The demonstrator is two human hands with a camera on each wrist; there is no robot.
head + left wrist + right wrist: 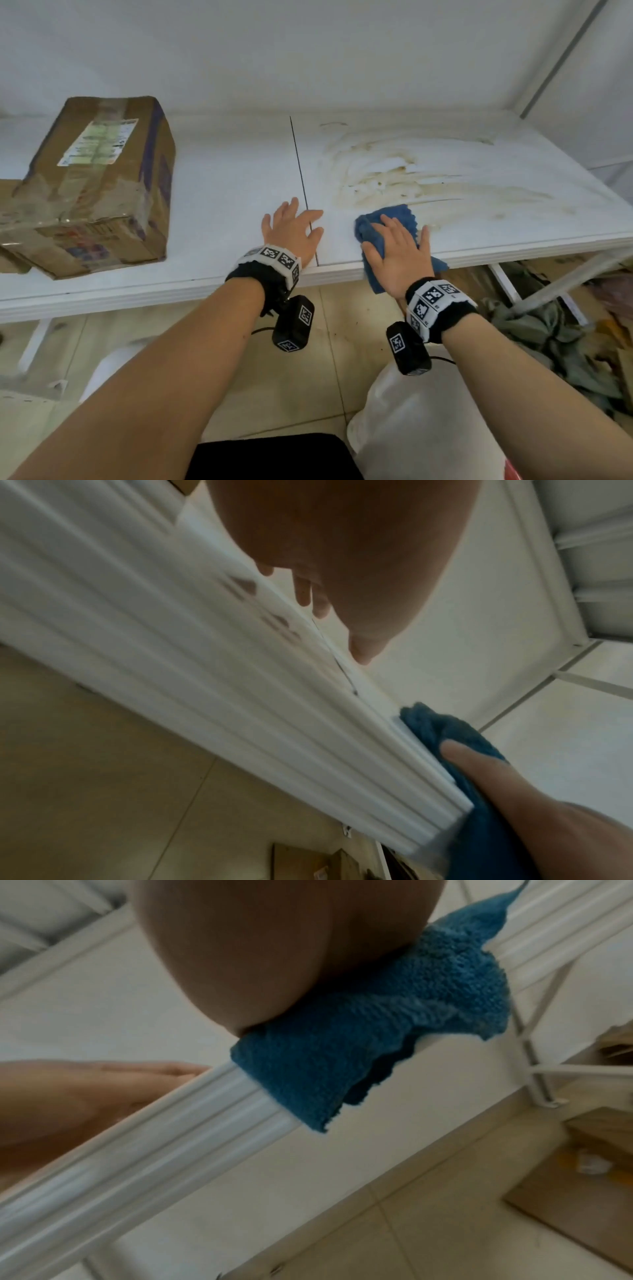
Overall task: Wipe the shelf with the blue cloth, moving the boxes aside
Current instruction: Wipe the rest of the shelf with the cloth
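Observation:
A white shelf (222,164) runs across the head view, with brownish smear marks (394,171) on its right half. My right hand (397,250) lies flat with straight fingers on the blue cloth (399,214), pressing it down at the shelf's front edge; part of the cloth (342,1047) hangs over that edge. My left hand (294,229) rests open and flat on the shelf just left of the cloth, across the dark seam (303,185). A taped cardboard box (99,185) stands far left, apart from both hands.
A second box (7,205) shows partly at the far left edge behind the first. Under the shelf lie cardboard and crumpled fabric (548,329) on the tiled floor (308,377). A white bag (421,428) sits by my right forearm. White frame struts (555,287) support the right end.

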